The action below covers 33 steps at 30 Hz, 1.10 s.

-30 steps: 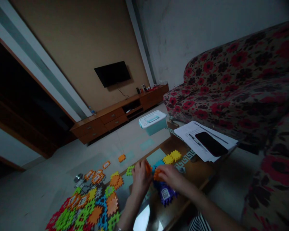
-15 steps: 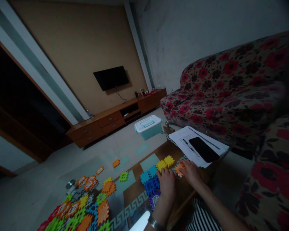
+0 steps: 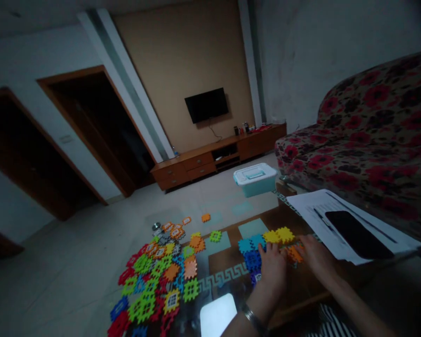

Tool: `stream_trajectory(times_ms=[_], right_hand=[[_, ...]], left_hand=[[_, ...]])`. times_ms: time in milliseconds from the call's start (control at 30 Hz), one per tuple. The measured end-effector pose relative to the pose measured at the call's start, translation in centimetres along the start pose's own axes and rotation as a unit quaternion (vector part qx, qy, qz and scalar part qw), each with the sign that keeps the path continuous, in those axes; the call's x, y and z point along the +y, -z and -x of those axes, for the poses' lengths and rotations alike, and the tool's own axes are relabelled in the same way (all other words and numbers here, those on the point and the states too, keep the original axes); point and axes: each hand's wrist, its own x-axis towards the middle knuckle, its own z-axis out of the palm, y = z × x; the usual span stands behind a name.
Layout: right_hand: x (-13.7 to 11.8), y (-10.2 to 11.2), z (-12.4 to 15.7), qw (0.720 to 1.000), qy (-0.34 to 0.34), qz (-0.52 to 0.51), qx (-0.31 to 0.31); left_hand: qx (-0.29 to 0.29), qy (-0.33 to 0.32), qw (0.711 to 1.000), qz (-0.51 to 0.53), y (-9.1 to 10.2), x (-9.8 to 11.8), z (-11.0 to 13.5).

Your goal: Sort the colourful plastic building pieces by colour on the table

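In the head view, my left hand [image 3: 273, 264], with a metal bracelet at its wrist, bends its fingers over a joined group of notched plastic building tiles. The group has light blue tiles [image 3: 251, 243], dark blue tiles [image 3: 251, 260], a purple tile [image 3: 255, 278] partly under my hand, and yellow tiles [image 3: 278, 235] along the far side. Just right of it, the fingers of my right hand [image 3: 316, 256] close on the edge of an orange tile [image 3: 294, 253] below the yellow ones. Whether the orange tile is joined to them I cannot tell.
A pile of loose tiles [image 3: 150, 281] covers the glass table's left part. Papers [image 3: 310, 201] with a pen [image 3: 323, 219] and a black phone [image 3: 359, 234] lie at right. A lidded teal box [image 3: 257, 185] stands beyond, near a floral sofa [image 3: 368, 140].
The view has swung left, showing more of the tile pile and doorways. My left fingers have moved nearer the orange tile, which my right hand still touches.
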Motion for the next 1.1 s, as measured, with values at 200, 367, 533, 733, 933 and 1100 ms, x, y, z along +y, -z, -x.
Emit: stream_trajectory(times_ms=[200, 367, 533, 733, 933, 1100], right_hand=[[-10.0, 0.6, -1.8, 0.985, 0.16, -0.033, -0.056], [-23.3, -2.9, -2.3, 0.946, 0.272, -0.045, -0.171], [-33.1, -8.2, -2.3, 0.94, 0.282, -0.009, -0.19], [-38.4, -11.1, -2.8, 0.955, 0.213, 0.014, -0.205], [-39.5, -11.0, -2.5, 0.955, 0.209, 0.025, -0.208], [-39.4, -9.4, -2.5, 0.961, 0.195, 0.006, -0.196]], left_hand=[[0.088, 0.189, 0.978, -0.012, 3.8, -9.1, 5.7], [0.082, 0.396, 0.91, -0.087, 3.6, -17.8, 11.4], [0.068, 0.412, 0.9, -0.13, 1.7, -20.9, 13.7], [0.021, 0.397, 0.91, -0.116, 2.5, -21.8, 13.6], [-0.004, 0.413, 0.909, -0.062, 3.9, -21.7, 13.4], [0.003, 0.399, 0.916, -0.041, 3.9, -22.0, 13.7]])
